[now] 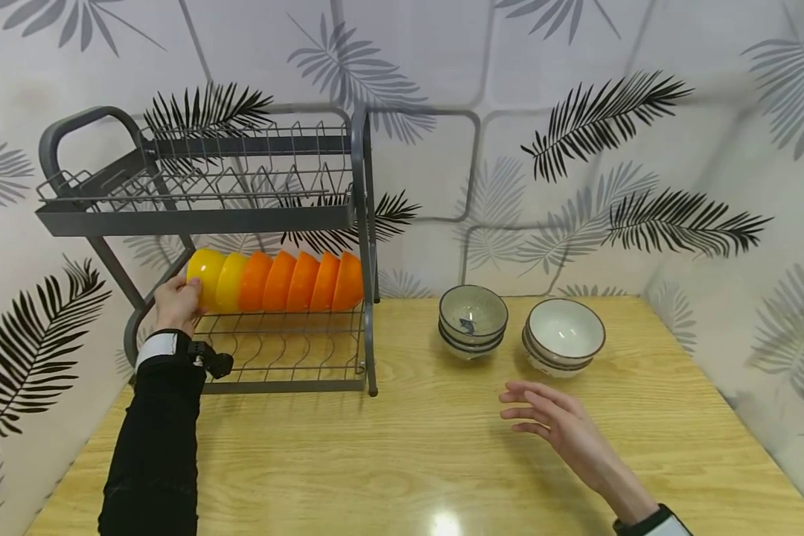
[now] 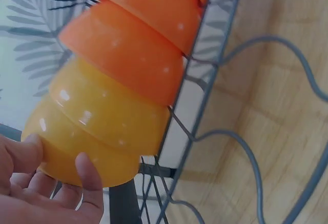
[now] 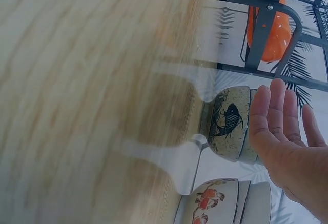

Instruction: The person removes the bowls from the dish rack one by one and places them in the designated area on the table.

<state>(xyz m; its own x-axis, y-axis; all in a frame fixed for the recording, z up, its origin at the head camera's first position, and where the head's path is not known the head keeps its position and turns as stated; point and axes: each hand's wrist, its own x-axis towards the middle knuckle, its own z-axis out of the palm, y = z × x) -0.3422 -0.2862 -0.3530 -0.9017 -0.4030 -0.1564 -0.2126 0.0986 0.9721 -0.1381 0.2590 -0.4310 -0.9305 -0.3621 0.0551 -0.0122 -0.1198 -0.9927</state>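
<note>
At the left end of a row of bowls on the lower rack shelf, my left hand (image 1: pixel 177 304) holds the outermost yellow bowl (image 2: pixel 77 155) by its base, fingertips against its side. A second yellow bowl (image 2: pixel 105 108) nests against it, followed by several orange bowls (image 1: pixel 301 283) lying on their sides. My right hand (image 1: pixel 556 420) hovers over the table with fingers spread, touching nothing. It is nearest to a stack of white bowls with brown rims (image 1: pixel 566 331) and a stack of grey-beige bowls (image 1: pixel 472 320), whose side shows a dark fish in the right wrist view.
The grey two-tier dish rack (image 1: pixel 201 219) stands at the left of the wooden table (image 1: pixel 375 461), against a wall with leaf patterns. Its upper wire tier hangs over the bowl row, and a side post (image 1: pixel 368 335) rises at the row's right end.
</note>
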